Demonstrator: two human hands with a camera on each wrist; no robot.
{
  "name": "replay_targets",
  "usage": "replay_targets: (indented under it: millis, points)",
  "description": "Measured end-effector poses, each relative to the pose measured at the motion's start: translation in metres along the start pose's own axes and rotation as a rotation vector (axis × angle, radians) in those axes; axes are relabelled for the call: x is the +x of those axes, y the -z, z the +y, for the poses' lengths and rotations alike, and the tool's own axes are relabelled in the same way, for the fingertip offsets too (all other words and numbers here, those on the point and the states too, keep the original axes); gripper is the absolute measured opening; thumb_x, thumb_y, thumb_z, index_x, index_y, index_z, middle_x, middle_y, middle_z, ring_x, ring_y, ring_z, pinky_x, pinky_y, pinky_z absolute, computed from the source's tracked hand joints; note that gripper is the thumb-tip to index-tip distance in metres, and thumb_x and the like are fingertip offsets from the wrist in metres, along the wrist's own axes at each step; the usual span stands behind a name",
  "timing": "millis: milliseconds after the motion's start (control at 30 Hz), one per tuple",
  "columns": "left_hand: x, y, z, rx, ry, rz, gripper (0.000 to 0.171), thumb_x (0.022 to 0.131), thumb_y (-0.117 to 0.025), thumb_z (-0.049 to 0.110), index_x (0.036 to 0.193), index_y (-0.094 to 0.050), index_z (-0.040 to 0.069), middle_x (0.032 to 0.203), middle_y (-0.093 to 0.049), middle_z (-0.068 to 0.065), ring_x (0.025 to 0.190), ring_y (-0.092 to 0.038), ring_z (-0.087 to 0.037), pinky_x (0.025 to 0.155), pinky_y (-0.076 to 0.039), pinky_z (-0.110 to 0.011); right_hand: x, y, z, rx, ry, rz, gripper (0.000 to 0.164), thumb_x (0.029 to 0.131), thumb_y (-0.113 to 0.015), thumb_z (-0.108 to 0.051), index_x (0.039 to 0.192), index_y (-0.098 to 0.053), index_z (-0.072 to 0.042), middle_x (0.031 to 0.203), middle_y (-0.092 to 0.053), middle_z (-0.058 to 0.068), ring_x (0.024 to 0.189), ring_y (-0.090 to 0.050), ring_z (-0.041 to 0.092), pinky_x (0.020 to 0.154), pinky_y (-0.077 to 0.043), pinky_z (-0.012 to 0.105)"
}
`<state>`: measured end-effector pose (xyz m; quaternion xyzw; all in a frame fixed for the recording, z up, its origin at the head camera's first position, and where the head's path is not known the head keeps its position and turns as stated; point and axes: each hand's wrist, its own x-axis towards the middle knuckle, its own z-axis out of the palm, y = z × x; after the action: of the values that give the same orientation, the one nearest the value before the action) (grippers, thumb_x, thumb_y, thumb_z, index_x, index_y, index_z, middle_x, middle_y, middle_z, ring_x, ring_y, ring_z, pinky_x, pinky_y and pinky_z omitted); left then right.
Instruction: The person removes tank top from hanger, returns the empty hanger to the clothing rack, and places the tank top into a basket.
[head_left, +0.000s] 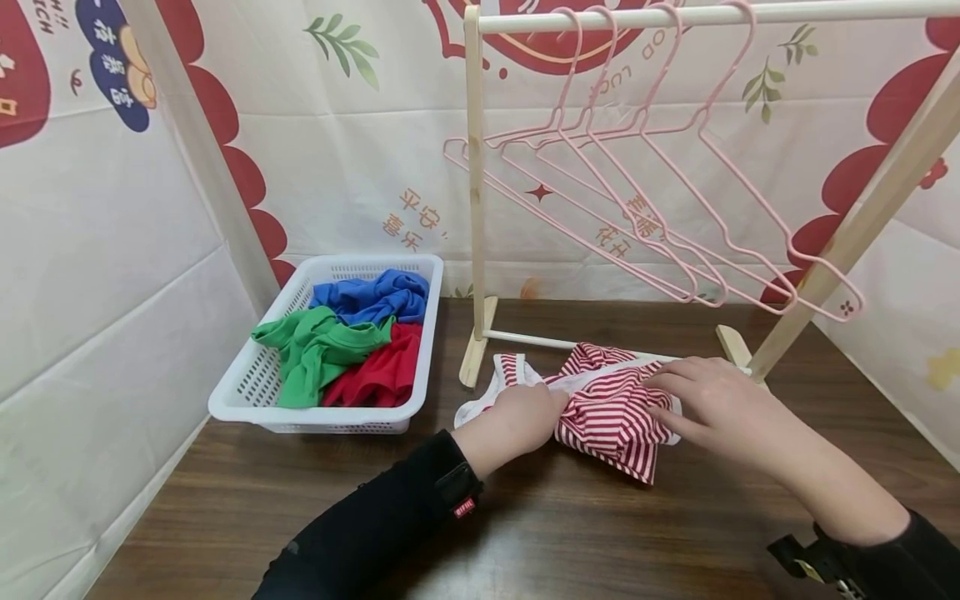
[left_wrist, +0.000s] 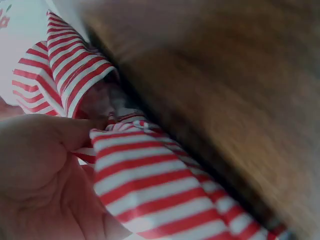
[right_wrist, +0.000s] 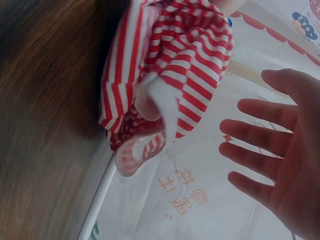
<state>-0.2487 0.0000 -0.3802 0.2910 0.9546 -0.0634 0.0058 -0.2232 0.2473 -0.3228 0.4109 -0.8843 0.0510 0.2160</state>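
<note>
A red-and-white striped garment with white trim (head_left: pixel 611 417) lies bunched on the table in front of the rack. My left hand (head_left: pixel 528 417) pinches its cloth between thumb and fingers; in the left wrist view the striped fabric (left_wrist: pixel 150 180) folds around the thumb. Over the garment's right side is my right hand (head_left: pixel 712 408), palm down. The right wrist view shows that hand (right_wrist: pixel 290 145) with fingers spread and apart from the cloth (right_wrist: pixel 195 75), a white-edged opening of which faces it.
A white basket (head_left: pixel 225 404) at the left holds a green garment (head_left: pixel 315 350), a blue one (head_left: pixel 375 296) and a red one (head_left: pixel 382 371). Several pink hangers (head_left: pixel 660 150) hang from the white rod (head_left: pixel 825 10) of a wooden rack (head_left: pixel 476 183) behind the garment. Printed cloth (head_left: pixel 360 183) lines the back and sides.
</note>
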Motion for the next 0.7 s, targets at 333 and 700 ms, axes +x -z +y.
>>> replay_targets:
  millis: [333,700]
  points:
    - [0.001,0.015,-0.027,-0.238,0.103,0.108,0.025,0.103,-0.046,0.016,0.122,-0.061,0.016,0.107,-0.070,-0.005,0.095,-0.067,-0.021,0.070,-0.055,-0.037,0.000,0.010,0.003,-0.002,-0.068,0.064,0.019,0.080,-0.073,-0.019,0.095,-0.071,-0.009,0.091,-0.068,0.003,0.089,-0.064,0.027,0.082,-0.044,0.050]
    - [-0.008,0.032,-0.052,-0.648,0.244,0.268,0.035,0.104,-0.039,0.014,0.137,-0.051,0.018,0.121,-0.066,-0.004,0.108,-0.064,-0.021,0.088,-0.051,-0.038,0.001,0.013,0.001,-0.004,-0.098,0.067,0.023,0.077,-0.077,-0.020,0.097,-0.071,-0.010,0.093,-0.068,0.003,0.090,-0.064,0.026,0.083,-0.043,0.049]
